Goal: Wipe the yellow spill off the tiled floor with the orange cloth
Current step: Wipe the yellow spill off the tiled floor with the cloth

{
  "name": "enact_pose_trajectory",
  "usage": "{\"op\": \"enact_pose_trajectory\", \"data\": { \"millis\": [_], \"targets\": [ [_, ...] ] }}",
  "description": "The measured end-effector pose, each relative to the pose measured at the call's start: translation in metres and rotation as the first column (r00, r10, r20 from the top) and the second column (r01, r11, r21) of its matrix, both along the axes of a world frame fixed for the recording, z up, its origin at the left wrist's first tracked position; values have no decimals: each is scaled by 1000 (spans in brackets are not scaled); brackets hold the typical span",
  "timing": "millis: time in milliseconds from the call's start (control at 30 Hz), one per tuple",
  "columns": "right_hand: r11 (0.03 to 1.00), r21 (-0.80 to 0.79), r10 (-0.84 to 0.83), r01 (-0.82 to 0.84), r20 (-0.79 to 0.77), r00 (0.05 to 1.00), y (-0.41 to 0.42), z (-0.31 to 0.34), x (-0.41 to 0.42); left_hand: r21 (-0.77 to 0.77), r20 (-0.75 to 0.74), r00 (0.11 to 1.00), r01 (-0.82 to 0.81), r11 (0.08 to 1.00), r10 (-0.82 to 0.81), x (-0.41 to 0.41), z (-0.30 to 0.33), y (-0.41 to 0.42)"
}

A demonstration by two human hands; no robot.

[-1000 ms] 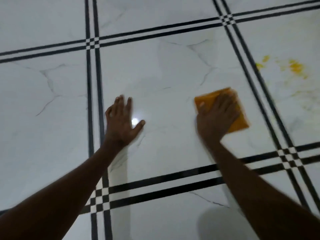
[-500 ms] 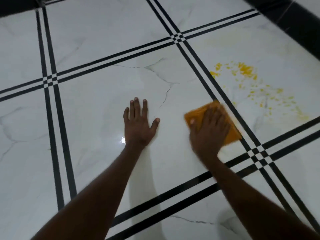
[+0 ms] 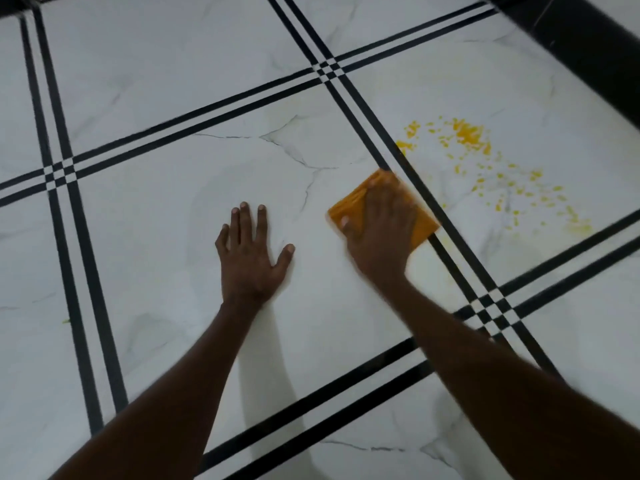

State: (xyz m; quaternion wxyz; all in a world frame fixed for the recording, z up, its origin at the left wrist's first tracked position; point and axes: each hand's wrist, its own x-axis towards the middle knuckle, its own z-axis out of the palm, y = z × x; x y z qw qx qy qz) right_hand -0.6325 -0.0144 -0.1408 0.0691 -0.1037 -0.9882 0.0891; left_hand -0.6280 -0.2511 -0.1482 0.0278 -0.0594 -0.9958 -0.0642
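Head view showed the tiled floor (image 3: pixel 145 209) of white marble-look squares with black double lines, and on the tile beyond one such line the yellow spill (image 3: pixel 485 161) lay scattered in flecks, apart from the cloth. Nearer, the left hand (image 3: pixel 249 258) was spread wide and flat, bracing on the floor, while the right hand (image 3: pixel 377 233) pressed palm-down, holding the folded orange cloth (image 3: pixel 349 209) just beside the line. Judged from this, a quick sweep could smear the flecks wider or miss the outlying ones.
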Motion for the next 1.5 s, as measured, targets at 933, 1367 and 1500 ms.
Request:
{"op": "enact_pose_trajectory", "data": {
  "millis": [933,1367,1500],
  "targets": [
    [89,-538,-686,838,577,443,46,78,122,1,239,966,-98,995,95,48,47,42],
    [622,-616,-391,483,291,873,71,159,48,-13,238,971,8,1000,-5,74,22,31],
    [911,-409,-40,52,38,998,73,205,18,-3,290,957,-19,1000,19,70,13,28]
  ]
}}
